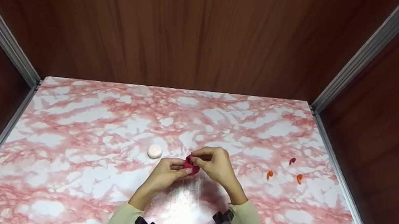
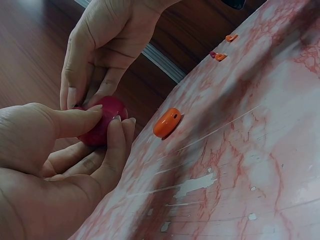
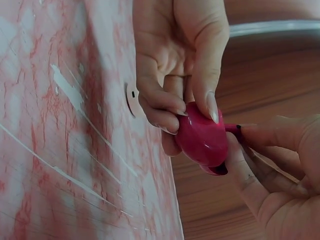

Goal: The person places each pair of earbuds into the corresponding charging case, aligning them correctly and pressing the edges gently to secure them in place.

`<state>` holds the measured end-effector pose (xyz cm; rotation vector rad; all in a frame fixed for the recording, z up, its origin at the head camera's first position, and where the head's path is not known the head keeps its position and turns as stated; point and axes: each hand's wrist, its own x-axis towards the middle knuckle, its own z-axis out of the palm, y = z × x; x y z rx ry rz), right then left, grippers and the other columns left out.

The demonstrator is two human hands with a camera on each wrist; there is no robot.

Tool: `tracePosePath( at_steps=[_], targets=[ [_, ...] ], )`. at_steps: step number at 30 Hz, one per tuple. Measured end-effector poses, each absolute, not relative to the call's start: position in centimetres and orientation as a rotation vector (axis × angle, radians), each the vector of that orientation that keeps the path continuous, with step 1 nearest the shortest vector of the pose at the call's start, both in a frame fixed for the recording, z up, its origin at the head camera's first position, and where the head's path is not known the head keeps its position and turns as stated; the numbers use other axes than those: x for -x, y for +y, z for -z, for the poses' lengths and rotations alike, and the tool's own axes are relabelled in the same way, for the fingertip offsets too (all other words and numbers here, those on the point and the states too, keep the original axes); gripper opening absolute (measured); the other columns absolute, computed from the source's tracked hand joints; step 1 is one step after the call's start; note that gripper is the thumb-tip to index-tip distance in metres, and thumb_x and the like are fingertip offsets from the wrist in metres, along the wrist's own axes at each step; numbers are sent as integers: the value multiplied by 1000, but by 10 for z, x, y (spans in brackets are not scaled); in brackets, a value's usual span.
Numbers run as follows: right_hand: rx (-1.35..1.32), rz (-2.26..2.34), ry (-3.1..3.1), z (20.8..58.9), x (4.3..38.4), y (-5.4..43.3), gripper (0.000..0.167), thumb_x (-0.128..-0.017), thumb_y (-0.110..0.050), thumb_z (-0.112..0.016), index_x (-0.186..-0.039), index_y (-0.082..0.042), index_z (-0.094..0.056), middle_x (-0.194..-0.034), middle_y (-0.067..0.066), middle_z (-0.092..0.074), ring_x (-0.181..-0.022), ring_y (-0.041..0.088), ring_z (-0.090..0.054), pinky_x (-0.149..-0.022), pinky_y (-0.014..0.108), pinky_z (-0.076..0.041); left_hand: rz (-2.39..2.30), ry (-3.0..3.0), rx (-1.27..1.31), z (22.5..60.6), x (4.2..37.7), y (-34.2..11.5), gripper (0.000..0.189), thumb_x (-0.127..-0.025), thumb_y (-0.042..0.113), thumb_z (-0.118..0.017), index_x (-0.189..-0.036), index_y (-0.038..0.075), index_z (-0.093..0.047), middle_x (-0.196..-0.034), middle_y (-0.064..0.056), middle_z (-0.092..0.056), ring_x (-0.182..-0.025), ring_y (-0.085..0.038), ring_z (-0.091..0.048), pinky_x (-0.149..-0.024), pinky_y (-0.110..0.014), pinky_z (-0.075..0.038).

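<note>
A glossy magenta earbud case is held up above the table between both hands. My left hand grips its body with thumb and fingers, seen close in the left wrist view. With thumb and fingertips, my right hand pinches a small magenta earbud at the edge of the case. Most of that earbud is hidden by the fingers, so I cannot tell whether it sits in the case. Below the hands, an orange earbud case lies on the table; the head view does not show it.
A pale round-looking case lies left of the hands. To the right are two orange earbuds, one nearer and one farther right, with a dark red earbud behind them. Brown panels enclose the marbled table.
</note>
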<state>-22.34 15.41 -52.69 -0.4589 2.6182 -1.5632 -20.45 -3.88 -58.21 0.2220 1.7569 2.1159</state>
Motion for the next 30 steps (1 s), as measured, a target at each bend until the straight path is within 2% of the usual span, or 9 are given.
tracePosePath(
  at_steps=[8,19,25,30],
  targets=[
    [465,1592,2597,527,223,155,12,-92,-3,-75,-101,-4,-83,-100,14,-82,-90,25,-80,-78,25,-64,-2108,1779,-248,581,204,-39,34,-100,0,-68,-127,-19,-64,-123,-31,-73,-103,-15,-76,-104,-48,-58],
    [479,1610,2582,526,223,158,10,-92,-5,-77,-100,-4,-83,-100,15,-81,-91,28,-80,-79,26,-65,-2104,1807,-249,580,205,-36,33,-99,1,-69,-125,-18,-66,-122,-29,-74,-103,-16,-76,-96,-33,-63],
    [573,1558,2639,528,222,160,8,-92,-3,-77,-98,-3,-83,-99,13,-81,-90,27,-79,-79,28,-65,-2111,1792,-228,580,205,-34,33,-99,0,-69,-127,-17,-66,-121,-28,-74,-101,-14,-77,-101,-42,-61],
    [650,1518,2657,532,219,158,12,-94,-1,-75,-103,1,-82,-106,12,-78,-100,27,-75,-84,28,-65,-2112,1804,-241,583,205,-32,34,-99,1,-69,-127,-18,-65,-121,-28,-74,-101,-14,-77,-100,-42,-61]
  ],
)
